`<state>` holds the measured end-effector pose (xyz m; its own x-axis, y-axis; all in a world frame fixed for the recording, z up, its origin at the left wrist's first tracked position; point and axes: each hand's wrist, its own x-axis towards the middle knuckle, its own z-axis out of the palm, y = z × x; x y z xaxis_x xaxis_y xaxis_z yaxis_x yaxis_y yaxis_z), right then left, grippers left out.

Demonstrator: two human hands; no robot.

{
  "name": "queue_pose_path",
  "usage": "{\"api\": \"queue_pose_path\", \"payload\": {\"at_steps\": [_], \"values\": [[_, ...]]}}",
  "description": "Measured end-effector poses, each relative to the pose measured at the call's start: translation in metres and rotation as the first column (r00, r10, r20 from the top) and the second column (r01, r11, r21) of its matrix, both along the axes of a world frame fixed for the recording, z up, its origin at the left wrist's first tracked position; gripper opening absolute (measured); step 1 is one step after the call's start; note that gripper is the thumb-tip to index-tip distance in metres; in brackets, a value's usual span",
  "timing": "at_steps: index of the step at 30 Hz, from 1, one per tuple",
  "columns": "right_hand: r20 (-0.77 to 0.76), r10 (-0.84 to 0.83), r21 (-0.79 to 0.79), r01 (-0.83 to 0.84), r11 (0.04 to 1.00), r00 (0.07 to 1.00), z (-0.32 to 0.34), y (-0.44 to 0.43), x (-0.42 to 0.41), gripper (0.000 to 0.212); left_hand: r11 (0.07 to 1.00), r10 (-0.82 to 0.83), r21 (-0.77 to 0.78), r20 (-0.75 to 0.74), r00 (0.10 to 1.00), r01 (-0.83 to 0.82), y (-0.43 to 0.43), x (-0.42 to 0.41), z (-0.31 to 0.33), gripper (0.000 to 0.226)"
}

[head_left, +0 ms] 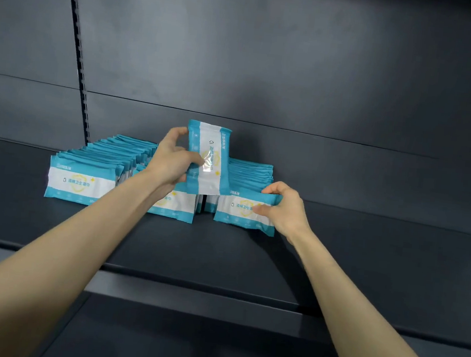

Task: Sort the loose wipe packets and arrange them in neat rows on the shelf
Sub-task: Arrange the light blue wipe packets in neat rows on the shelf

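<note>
Head view: at far left a slotted dark metal upright (78, 54) runs up the dark grey back panel (298, 68). On the dark grey metal shelf (220, 258), the left row of teal-and-white flat plastic wipe packets (81, 184) stands on edge, front to back, tidy. Next is the middle row (177, 205), its front packet partly hidden by the left hand (169, 162). That hand grips a single teal-and-white wipe packet (210, 158), turned on end and held over the gap between the middle row and the right row (242, 211), thumb on the printed face, fingers curled round the left edge. The right row is shorter and its front packet leans slightly. The right hand (286, 210) pinches that front packet at its top seam, near the right end. The hands are apart, each clamped on its own packet. Handling, judged: a light, soft, squashy pouch, and the glossy film is probably slippery. The crimped end seams look stiffest, so pinch there or across the narrow width. Packets likely flop unless propped by neighbours, so steady the row while slotting one in.
</note>
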<state>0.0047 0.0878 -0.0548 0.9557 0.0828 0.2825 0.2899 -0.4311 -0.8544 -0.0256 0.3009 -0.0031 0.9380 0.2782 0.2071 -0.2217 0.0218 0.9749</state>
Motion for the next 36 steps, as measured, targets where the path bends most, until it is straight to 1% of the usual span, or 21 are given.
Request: {"api": "queue_pose_path", "payload": {"at_steps": [2, 3, 5, 7, 11, 13, 15, 17, 19, 21, 22, 23, 25, 27, 28, 29, 30, 31, 32, 34, 36], "values": [[0.028, -0.025, -0.058, 0.026, 0.998, 0.999, -0.003, 0.004, 0.004, 0.030, 0.999, -0.025, -0.039, 0.002, 1.000, 0.026, 0.000, 0.003, 0.001, 0.034], [0.053, -0.048, -0.107, 0.054, 0.993, 0.997, -0.005, 0.006, 0.007, 0.030, 0.999, -0.028, -0.031, 0.005, 1.000, 0.028, 0.001, 0.005, 0.001, 0.027], [0.151, -0.087, -0.228, 0.120, 0.966, 0.985, -0.009, 0.010, 0.012, 0.029, 1.000, -0.019, -0.005, 0.013, 1.000, 0.019, 0.002, 0.008, 0.000, 0.013], [0.256, -0.097, -0.311, 0.178, 0.934, 0.962, -0.011, 0.013, 0.016, 0.031, 0.999, 0.001, 0.032, 0.030, 1.000, -0.001, 0.004, 0.011, -0.002, 0.007], [0.408, -0.107, -0.443, 0.299, 0.845, 0.907, -0.014, 0.013, 0.024, 0.037, 0.988, 0.023, 0.152, 0.078, 0.997, -0.035, 0.003, 0.015, -0.004, 0.012], [0.427, -0.138, -0.451, 0.343, 0.824, 0.894, -0.017, 0.011, 0.027, 0.045, 0.981, 0.016, 0.193, 0.071, 0.997, -0.030, 0.002, 0.016, -0.005, 0.014], [0.404, -0.149, -0.457, 0.340, 0.822, 0.903, -0.017, 0.008, 0.028, 0.049, 0.975, -0.014, 0.224, 0.035, 0.999, 0.005, 0.002, 0.017, -0.006, 0.017], [0.350, -0.158, -0.397, 0.299, 0.867, 0.923, -0.017, 0.002, 0.028, 0.043, 0.974, -0.057, 0.223, 0.022, 0.998, 0.051, 0.003, 0.016, -0.007, 0.024], [0.305, -0.168, -0.190, 0.233, 0.954, 0.937, -0.013, -0.003, 0.024, 0.026, 0.973, -0.089, 0.213, 0.021, 0.996, 0.083, 0.003, 0.014, -0.009, 0.027], [0.247, -0.142, 0.046, 0.134, 0.990, 0.959, -0.010, -0.004, 0.015, 0.007, 0.970, -0.128, 0.209, 0.004, 0.992, 0.124, 0.002, 0.011, -0.011, 0.033], [0.208, -0.109, 0.117, 0.085, 0.989, 0.972, -0.007, -0.004, 0.010, 0.007, 0.968, -0.153, 0.202, -0.010, 0.988, 0.152, 0.001, 0.010, -0.013, 0.036], [0.164, -0.056, 0.166, 0.029, 0.986, 0.985, -0.004, -0.003, 0.004, 0.014, 0.964, -0.181, 0.192, -0.026, 0.983, 0.183, -0.001, 0.009, -0.015, 0.039], [0.066, 0.081, 0.229, -0.094, 0.969, 0.995, 0.002, -0.001, -0.004, 0.025, 0.955, -0.240, 0.162, -0.061, 0.969, 0.247, -0.005, 0.007, -0.019, 0.037], [0.017, 0.159, 0.208, -0.159, 0.965, 0.987, 0.004, 0.000, -0.008, 0.031, 0.938, -0.294, 0.163, -0.089, 0.952, 0.305, -0.009, 0.003, -0.023, 0.032], [0.013, 0.153, 0.171, -0.153, 0.973, 0.988, 0.004, -0.001, -0.006, 0.032, 0.927, -0.303, 0.199, -0.097, 0.948, 0.316, -0.011, 0.002, -0.024, 0.026], [0.016, 0.132, 0.129, -0.133, 0.983, 0.991, 0.003, -0.002, -0.005, 0.032, 0.912, -0.281, 0.284, -0.091, 0.955, 0.295, -0.010, 0.002, -0.024, 0.021], [0.027, 0.112, 0.082, -0.114, 0.990, 0.993, 0.001, -0.003, -0.002, 0.031, 0.883, -0.234, 0.402, -0.068, 0.970, 0.241, -0.009, 0.003, -0.023, 0.019], [0.035, 0.103, 0.038, -0.105, 0.994, 0.994, 0.000, -0.005, 0.000, 0.030, 0.837, -0.192, 0.516, -0.033, 0.981, 0.181, -0.007, 0.005, -0.022, 0.021], [0.039, 0.102, 0.002, -0.102, 0.995, 0.994, 0.000, -0.006, 0.001, 0.028, 0.787, -0.175, 0.599, -0.010, 0.985, 0.146, -0.005, 0.007, -0.020, 0.024], [0.044, 0.087, -0.051, -0.084, 0.995, 0.995, -0.001, -0.006, 0.002, 0.025, 0.679, -0.194, 0.720, -0.017, 0.981, 0.146, -0.003, 0.011, -0.017, 0.029], [0.060, 0.046, -0.121, -0.039, 0.992, 0.997, -0.002, -0.005, 0.002, 0.024, 0.550, -0.202, 0.824, -0.024, 0.979, 0.134, -0.004, 0.015, -0.019, 0.027]]}}
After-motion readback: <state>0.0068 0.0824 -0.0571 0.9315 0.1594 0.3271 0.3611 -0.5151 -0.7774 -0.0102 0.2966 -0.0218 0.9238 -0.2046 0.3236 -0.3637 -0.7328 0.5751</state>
